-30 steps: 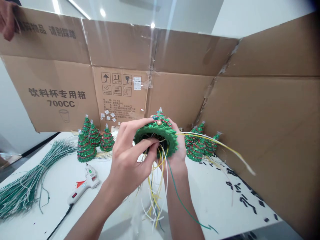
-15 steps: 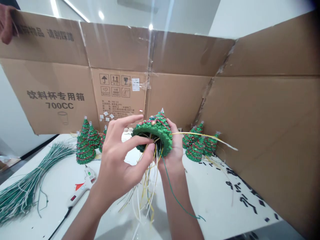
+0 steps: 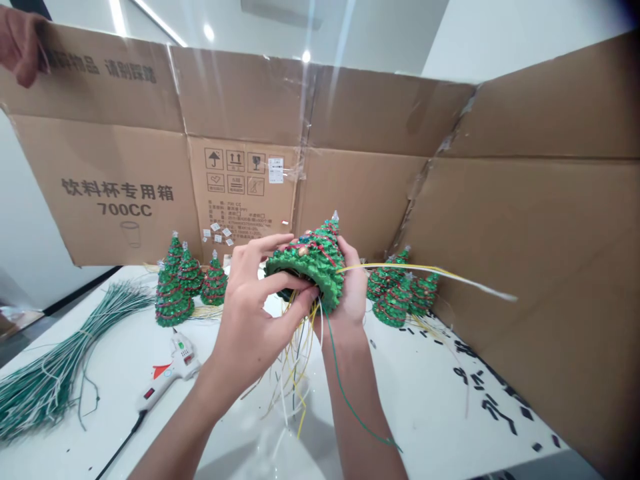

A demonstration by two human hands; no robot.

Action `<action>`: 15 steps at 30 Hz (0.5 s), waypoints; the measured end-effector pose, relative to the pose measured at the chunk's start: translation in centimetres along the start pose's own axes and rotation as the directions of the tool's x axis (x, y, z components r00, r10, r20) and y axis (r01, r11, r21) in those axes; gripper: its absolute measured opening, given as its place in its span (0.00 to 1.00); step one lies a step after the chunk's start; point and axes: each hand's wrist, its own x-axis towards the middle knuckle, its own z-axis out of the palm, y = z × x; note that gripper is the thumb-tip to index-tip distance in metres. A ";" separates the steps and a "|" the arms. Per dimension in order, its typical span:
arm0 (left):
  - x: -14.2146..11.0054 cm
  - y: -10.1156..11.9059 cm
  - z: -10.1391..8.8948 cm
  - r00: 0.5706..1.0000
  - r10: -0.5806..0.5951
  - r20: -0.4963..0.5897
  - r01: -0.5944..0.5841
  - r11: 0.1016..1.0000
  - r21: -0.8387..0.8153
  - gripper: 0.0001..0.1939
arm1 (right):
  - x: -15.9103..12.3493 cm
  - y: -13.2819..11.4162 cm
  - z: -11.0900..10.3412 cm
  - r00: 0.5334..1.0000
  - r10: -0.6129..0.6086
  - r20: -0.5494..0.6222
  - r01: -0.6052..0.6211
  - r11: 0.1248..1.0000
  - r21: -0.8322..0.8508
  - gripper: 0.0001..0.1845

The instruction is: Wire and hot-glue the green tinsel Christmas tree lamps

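Observation:
A small green Christmas tree (image 3: 325, 250) with red garland and a clear tip is tilted so that its hollow base faces me. My right hand (image 3: 354, 293) is wrapped around its back and right side. The thumb and index finger of my left hand (image 3: 255, 287) reach into the base and pinch the thin wires there; their tips are partly hidden. Yellow, white and dark wires (image 3: 300, 373) hang below the base. A green wire (image 3: 340, 380) curves down over my right forearm. A yellow and white wire pair (image 3: 425, 269) sticks out from the tree's right side.
Several finished trees stand at left (image 3: 173, 287) and right (image 3: 395, 300). A white glue gun (image 3: 167, 377) lies left, beside a bundle of green and white wires (image 3: 65, 363). Black bits (image 3: 493, 407) lie at right. Cardboard walls (image 3: 360, 200) surround the table; another person's hand (image 3: 23, 47) grips one.
The yellow and white pair sticks out farther to the right. The white wire below the base hangs shorter. My left fingers have moved deeper into the base.

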 end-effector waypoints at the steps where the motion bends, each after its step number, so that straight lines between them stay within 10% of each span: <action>1: 0.0 0.0 -0.1 1.000 -0.010 0.019 0.011 1.000 -0.024 0.07 | 0.0 0.0 0.0 1.000 -0.015 0.014 0.015 1.000 -0.008 0.14; 15: 0.2 -0.8 -1.1 0.980 -0.092 0.178 0.112 0.988 -0.109 0.06 | 0.1 0.1 0.0 0.998 -0.035 0.043 0.033 0.999 0.036 0.20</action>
